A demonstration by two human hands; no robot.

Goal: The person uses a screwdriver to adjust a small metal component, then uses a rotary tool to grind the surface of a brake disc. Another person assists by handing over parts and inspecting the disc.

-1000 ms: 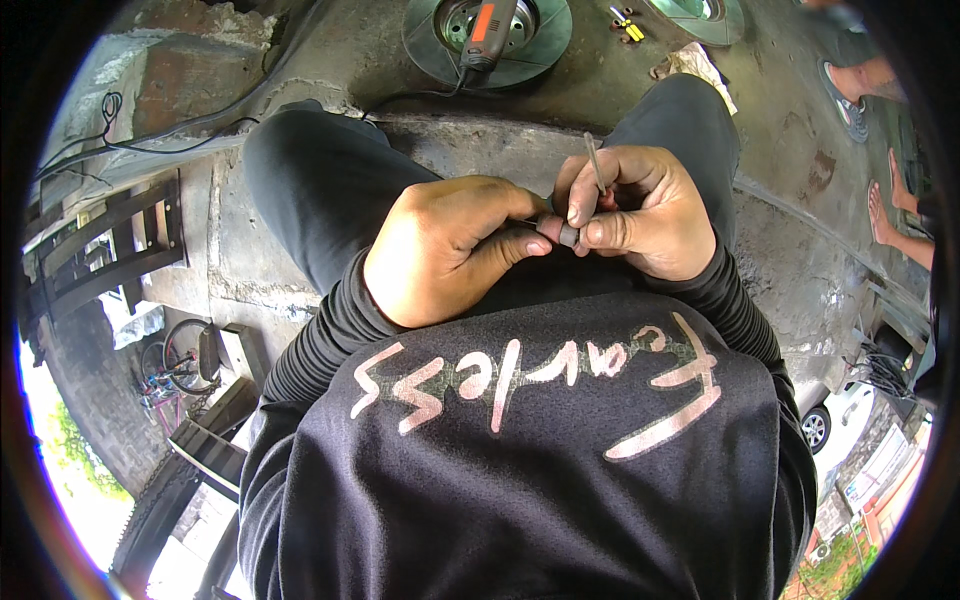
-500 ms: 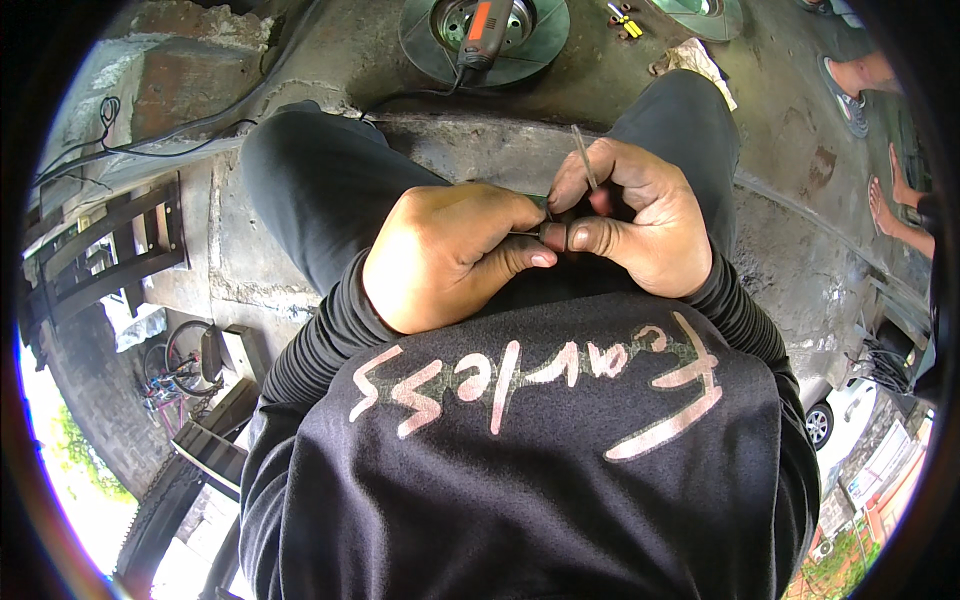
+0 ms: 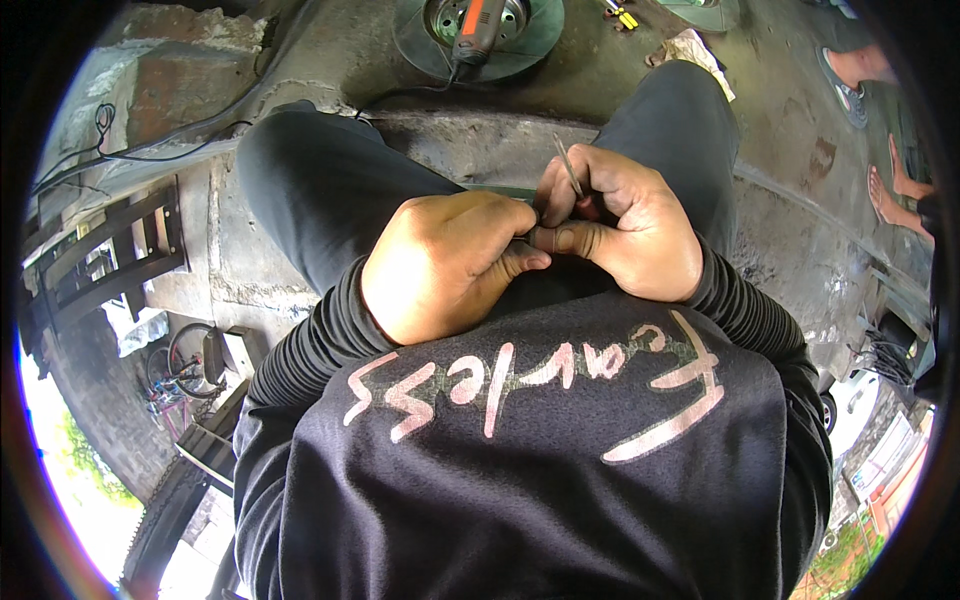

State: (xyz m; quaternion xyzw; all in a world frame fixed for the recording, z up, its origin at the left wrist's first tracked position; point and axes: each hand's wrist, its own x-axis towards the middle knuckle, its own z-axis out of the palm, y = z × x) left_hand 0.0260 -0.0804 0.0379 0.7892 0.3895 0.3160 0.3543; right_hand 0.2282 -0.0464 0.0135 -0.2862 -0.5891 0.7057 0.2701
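Above my lap, my left hand (image 3: 440, 262) and my right hand (image 3: 642, 230) meet, thumbs and fingertips almost touching. My right hand is closed around a small screwdriver (image 3: 567, 165). Its thin metal shaft points up and away, and part of a dark red handle shows among the fingers. The thumb and forefinger of my left hand are pinched together against the right fingertips. Something small and dark seems to sit between them, mostly hidden, and I cannot tell its kind. The fingertips look grimy.
Beyond my knees, a power tool (image 3: 480, 32) with an orange patch rests on a round metal disc (image 3: 545, 55), its cord trailing left. A yellow-handled tool (image 3: 622, 14) and a crumpled cloth (image 3: 695, 58) lie farther right. Other people's feet (image 3: 885, 205) are at the right edge.
Both hands stay together, with my right hand shifted slightly left and nearer my left. The screwdriver has moved left with it, and more of its red handle shows.
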